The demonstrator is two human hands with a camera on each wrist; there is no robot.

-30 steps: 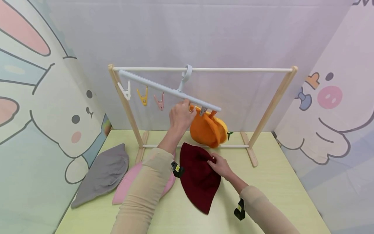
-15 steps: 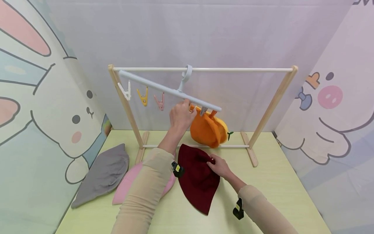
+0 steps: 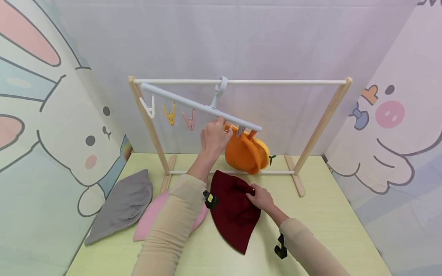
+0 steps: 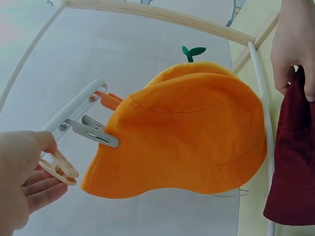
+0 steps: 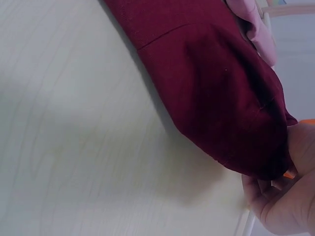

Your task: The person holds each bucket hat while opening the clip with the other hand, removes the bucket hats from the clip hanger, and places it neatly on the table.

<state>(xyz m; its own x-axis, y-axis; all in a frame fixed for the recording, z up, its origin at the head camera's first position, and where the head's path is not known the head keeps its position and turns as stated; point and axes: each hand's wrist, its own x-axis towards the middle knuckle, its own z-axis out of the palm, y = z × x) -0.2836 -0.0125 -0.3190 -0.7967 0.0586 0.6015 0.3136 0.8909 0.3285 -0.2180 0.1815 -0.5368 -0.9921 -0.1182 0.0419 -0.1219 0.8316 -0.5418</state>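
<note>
A left hand [image 3: 215, 136] pinches a cream plastic clip [image 4: 66, 164] beside an orange cloth hat [image 4: 182, 137]; the right hand [image 3: 261, 197] pinches a maroon fabric hat [image 3: 233, 212].

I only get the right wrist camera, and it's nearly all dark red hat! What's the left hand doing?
Observer: The left hand is pinching a cream clip under the hanger.

Child: Ooh! Is any hat hung up on that yet?

Observer: Yes, an orange hat hangs from it, held by a grey clip and an orange clip.
</note>
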